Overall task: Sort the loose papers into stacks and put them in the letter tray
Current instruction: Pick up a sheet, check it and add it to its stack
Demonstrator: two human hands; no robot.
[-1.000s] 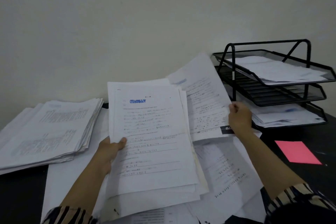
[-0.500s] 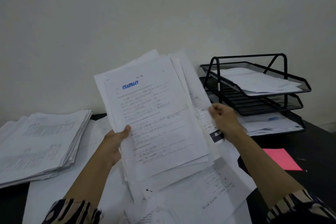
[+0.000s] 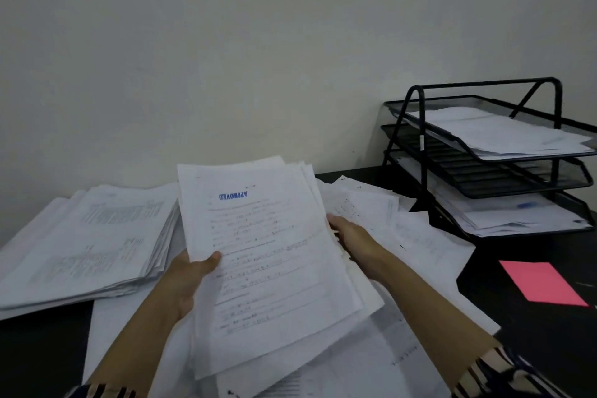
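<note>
Papers in a held bundle (image 3: 271,265), the top sheet stamped APPROVED in blue, are sitting near the middle of the scene above loose sheets (image 3: 403,236) spread on the black desk (image 3: 549,349). The left hand (image 3: 187,278) is gripping the bundle's left edge, thumb on top. The right hand (image 3: 352,233) is holding its right edge, fingers curling beneath. A sorted stack (image 3: 87,242) is lying at the left. The black letter tray (image 3: 420,126) is standing at the far right, with paper in its top and bottom tiers. A pink sheet (image 3: 542,283) is lying near it.
</note>
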